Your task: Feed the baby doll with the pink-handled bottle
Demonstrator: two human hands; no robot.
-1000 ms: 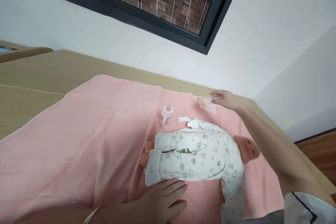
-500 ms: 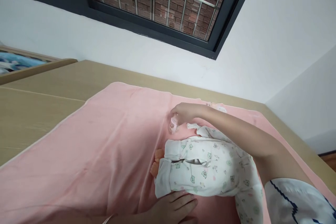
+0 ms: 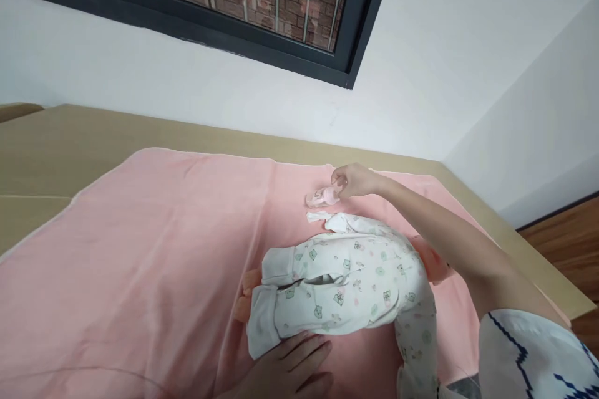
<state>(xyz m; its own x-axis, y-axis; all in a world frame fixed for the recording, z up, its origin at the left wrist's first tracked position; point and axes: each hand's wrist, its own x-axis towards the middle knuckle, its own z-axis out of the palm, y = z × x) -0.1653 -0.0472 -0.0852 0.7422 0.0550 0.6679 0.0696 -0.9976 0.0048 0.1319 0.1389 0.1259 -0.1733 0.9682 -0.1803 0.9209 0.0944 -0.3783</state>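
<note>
A baby doll (image 3: 355, 280) in white printed pyjamas lies on a pink blanket (image 3: 187, 249), its feet pointing left. My right forearm crosses over the area of its head, which is mostly hidden. Beyond the doll's far arm, my right hand (image 3: 358, 181) grips a small clear baby bottle (image 3: 322, 197) by its pinkish end. The bottle is tipped on its side, its clear base towards the left, close to the blanket. At the near side, my left hand (image 3: 294, 365) rests flat with fingers stretched out, its fingertips touching the doll's pyjama leg.
The blanket covers part of a light wooden surface (image 3: 121, 131) that runs along a white wall (image 3: 210, 87). A dark-framed window (image 3: 281, 50) with metal bars is set above. Darker wood panelling (image 3: 561, 230) shows at the right.
My view has shifted right. My right hand has moved right along the blanket with the bottle, which has swung from pointing down to lying sideways. My left hand stays beside the doll's leg.
</note>
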